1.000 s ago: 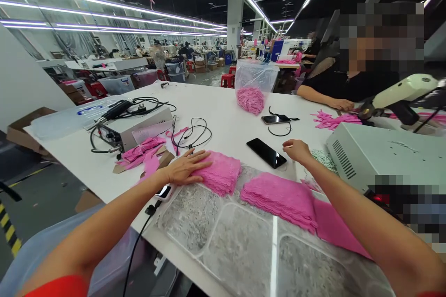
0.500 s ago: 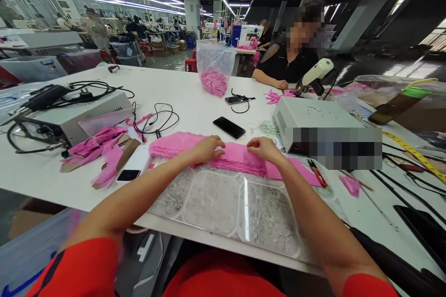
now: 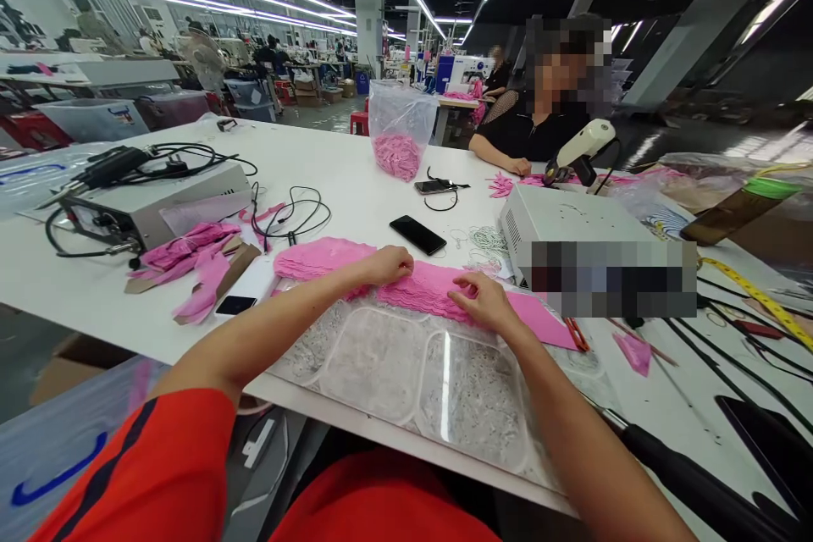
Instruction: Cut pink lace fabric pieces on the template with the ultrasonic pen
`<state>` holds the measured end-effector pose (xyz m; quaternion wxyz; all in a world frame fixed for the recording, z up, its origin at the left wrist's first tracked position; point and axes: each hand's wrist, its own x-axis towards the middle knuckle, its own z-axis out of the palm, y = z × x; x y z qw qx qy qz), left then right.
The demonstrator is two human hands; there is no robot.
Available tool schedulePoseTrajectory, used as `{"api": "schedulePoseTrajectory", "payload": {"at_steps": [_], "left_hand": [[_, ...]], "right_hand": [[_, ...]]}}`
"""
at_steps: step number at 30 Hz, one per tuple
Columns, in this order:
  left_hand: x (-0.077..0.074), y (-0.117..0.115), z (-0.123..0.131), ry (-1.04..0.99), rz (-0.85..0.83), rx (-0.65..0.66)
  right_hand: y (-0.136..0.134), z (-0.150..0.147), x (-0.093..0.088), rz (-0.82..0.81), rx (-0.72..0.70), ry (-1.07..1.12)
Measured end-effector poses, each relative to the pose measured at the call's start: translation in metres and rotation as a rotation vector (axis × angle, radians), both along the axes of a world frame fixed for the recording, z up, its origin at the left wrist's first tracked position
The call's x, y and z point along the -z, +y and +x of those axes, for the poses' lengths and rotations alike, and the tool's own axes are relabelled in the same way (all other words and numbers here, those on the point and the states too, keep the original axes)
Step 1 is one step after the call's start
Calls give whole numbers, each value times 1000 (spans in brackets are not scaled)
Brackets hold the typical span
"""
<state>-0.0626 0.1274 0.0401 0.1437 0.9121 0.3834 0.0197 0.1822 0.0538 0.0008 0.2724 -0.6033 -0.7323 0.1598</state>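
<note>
Two side-by-side stacks of thin pink fabric pieces with wavy edges lie in front of me, the left stack (image 3: 318, 258) and the right stack (image 3: 423, 292). My left hand (image 3: 389, 265) is closed, its curled fingertips at the top edge of the right stack, seemingly pinching fabric; the thumb is mostly hidden. Over the right end of that stack my right hand (image 3: 486, 301) is open, thumb and fingers apart, touching or just above the fabric. A flat pink sheet (image 3: 546, 322) extends out to the right from under my right hand.
A clear divided plastic sheet (image 3: 374, 368) lies at the table's front. Beyond the stacks are a black phone (image 3: 417, 235) and a bag of pink pieces (image 3: 397, 152). Metal boxes stand left (image 3: 152, 203) and right (image 3: 572, 216). Red-handled snips (image 3: 577, 334) lie right. A co-worker sits opposite.
My right hand has shifted down over the stack, and its pinched fingers have parted. My left hand's fingers have curled closer together. The view has turned slightly left.
</note>
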Motion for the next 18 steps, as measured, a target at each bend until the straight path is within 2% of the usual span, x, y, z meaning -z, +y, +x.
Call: {"api": "schedulePoseTrajectory", "payload": {"at_steps": [5,10,14,18], "left_hand": [[-5,2,2,-72,48,-3],[-12,-6,-4,-129,70,10],[-18,-29,-26,-146,38,90],[-16,-67,-62,-131,-46,192]], "right_hand": [[1,-21,8,150,24,-117],[2,-15,10,281,33,-206],[-21,-11,8,371,-64,-264],[-60,-32,15,407,-270,-298]]}}
